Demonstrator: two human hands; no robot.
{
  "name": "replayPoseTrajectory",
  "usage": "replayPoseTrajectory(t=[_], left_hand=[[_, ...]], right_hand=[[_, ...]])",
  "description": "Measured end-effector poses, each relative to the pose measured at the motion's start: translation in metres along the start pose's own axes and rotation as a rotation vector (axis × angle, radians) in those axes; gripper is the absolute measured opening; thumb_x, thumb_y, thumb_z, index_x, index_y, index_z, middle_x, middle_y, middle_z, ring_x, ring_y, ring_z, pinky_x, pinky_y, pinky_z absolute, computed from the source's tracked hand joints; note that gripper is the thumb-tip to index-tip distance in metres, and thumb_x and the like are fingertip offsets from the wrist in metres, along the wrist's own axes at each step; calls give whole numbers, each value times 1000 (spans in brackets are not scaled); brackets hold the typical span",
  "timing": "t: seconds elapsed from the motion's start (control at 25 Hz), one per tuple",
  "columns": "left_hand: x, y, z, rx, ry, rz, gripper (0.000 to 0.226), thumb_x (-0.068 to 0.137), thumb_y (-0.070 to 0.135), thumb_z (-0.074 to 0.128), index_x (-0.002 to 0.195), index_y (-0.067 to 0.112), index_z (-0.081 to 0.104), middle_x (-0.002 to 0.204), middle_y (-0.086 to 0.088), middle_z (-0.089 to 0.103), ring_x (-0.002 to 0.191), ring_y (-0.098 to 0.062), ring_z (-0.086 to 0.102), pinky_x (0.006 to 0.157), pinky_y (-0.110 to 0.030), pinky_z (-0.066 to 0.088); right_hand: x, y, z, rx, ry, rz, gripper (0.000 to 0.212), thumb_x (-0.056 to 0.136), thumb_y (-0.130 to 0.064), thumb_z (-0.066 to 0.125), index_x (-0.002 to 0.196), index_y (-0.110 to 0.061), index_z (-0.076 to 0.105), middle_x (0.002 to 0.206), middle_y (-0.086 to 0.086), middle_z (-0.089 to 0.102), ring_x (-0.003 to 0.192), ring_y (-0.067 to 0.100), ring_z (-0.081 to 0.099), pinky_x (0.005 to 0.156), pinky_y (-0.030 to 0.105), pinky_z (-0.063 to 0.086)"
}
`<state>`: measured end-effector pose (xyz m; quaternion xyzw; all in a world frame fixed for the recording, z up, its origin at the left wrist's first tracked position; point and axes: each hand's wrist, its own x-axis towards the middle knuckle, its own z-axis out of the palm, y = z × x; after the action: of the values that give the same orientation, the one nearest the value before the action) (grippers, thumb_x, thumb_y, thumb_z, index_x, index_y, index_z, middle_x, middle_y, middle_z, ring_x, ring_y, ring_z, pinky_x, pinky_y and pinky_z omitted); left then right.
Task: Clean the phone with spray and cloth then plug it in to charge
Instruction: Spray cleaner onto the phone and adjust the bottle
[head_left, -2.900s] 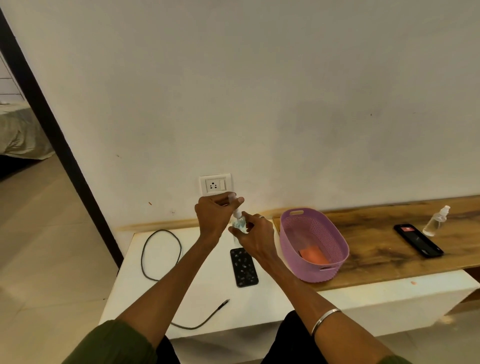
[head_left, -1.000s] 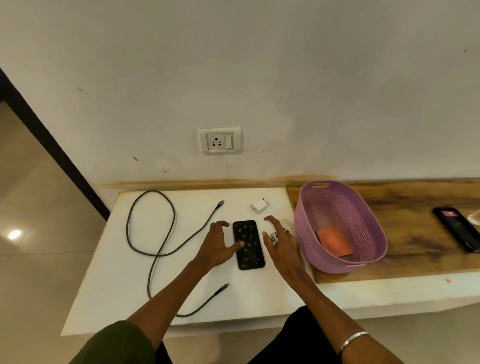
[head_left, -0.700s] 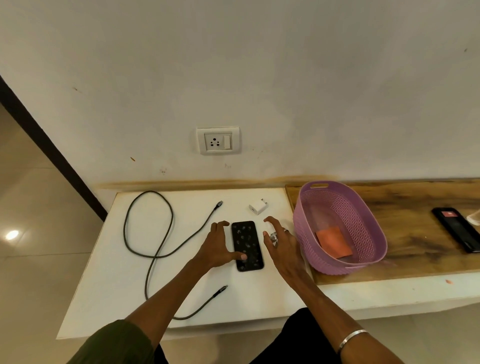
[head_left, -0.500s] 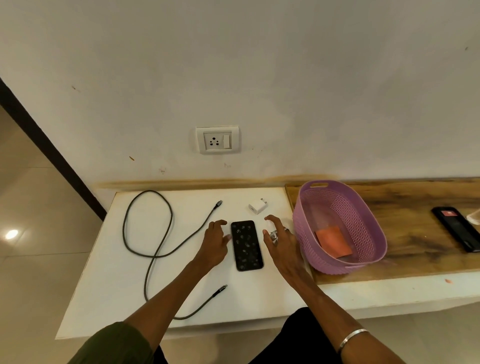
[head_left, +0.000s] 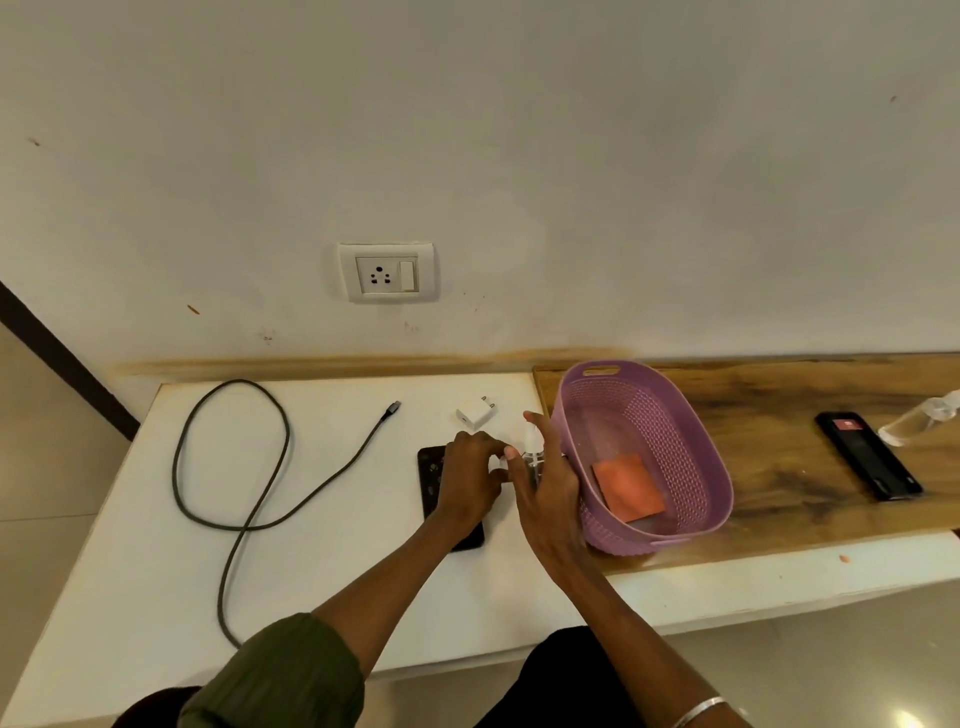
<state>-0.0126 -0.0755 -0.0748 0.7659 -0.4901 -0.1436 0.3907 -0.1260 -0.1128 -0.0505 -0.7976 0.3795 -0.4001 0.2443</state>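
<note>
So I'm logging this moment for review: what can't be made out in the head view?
- Phone: mostly covered by the left hand.
- Small spray bottle: body hidden behind the right hand; fill level unreadable.
- Second bottle: cut off by the right edge.
- Cable: near end hidden behind the sleeve.

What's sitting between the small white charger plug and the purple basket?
In the head view, only the right hand holding a small clear spray bottle rises between the white charger plug and the purple plastic basket; otherwise bare tabletop.
</note>
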Motion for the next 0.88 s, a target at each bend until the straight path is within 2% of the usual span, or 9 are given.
replayPoseTrajectory(t=[0.12, 0.2, 0.32, 0.48, 0.6, 0.68, 0.72, 0.8, 0.88], left_hand=[[0, -5, 18, 69, -20, -25, 12, 92, 21, 67, 101, 19, 75, 103, -1, 76, 102, -22, 58, 94, -31, 37], [0, -9, 23, 102, -47, -42, 14, 93, 30, 65, 101, 23, 74, 105, 2, 75, 105, -20, 56, 90, -27, 28], [5, -12, 18, 148, -131, -47, 34, 89, 43, 69, 118, 25, 69, 124, 3, 69, 120, -22, 52, 100, -33, 30], [9, -23, -30, 94, -227, -140, 102, 55, 68, 83, 142, 32, 46, 147, 2, 46, 136, -26, 32, 109, -41, 26], [-6, -52, -79, 188, -347, -186, 139, 36, 81, 78, 153, 33, 20, 161, 1, 18, 148, -28, 14, 119, -51, 16], [-19, -71, -96, 259, -470, -176, 152, 38, 80, 81, 157, 29, 1, 165, 0, 2, 153, -29, 4, 123, -55, 12], [-25, -77, -101, 280, -514, -171, 156, 39, 79, 82, 156, 28, -6, 166, 0, -3, 153, -29, 3, 123, -57, 12], [-35, -82, -101, 290, -533, -167, 160, 37, 80, 81, 155, 29, -13, 167, 1, -4, 154, -29, 5, 123, -56, 14], [-40, -82, -95, 285, -509, -171, 160, 36, 81, 80, 155, 30, -14, 167, 1, 2, 153, -27, 10, 122, -53, 14]], right_hand=[[-7, 7, -2, -15, -28, 1, 48, 95, -53, 50, 140, -45, 36, 114, -51, 42, 107, -19, 51, 80, -5, 41], [-11, 9, -2, -19, -48, 29, 50, 94, -59, 47, 141, -46, 35, 119, -52, 39, 111, -14, 53, 86, 2, 45], [-15, 7, -4, -38, -31, 33, 51, 94, -61, 43, 142, -46, 33, 125, -47, 38, 118, -13, 47, 95, 9, 43], [-3, -8, -10, 113, -38, 59, 46, 99, -48, 42, 142, -46, 28, 100, -32, 51, 90, -9, 57, 76, 7, 48], [9, -20, -16, 176, -32, 4, 48, 100, -40, 43, 144, -43, 25, 104, -13, 49, 89, -7, 54, 79, 0, 41], [12, -22, -15, 174, -76, -19, 52, 99, -40, 45, 146, -42, 24, 98, 2, 50, 83, 7, 53, 74, 2, 42], [11, -24, -13, 165, -110, -15, 53, 97, -44, 46, 146, -43, 24, 85, 3, 52, 71, 10, 53, 67, 7, 45], [6, -25, -9, 137, -188, 9, 54, 94, -53, 45, 144, -49, 24, 61, -9, 47, 55, 5, 49, 55, 14, 43], [-3, -22, -3, 78, -271, 19, 55, 93, -54, 44, 143, -54, 22, 64, -19, 44, 56, 2, 51, 54, 14, 43]])
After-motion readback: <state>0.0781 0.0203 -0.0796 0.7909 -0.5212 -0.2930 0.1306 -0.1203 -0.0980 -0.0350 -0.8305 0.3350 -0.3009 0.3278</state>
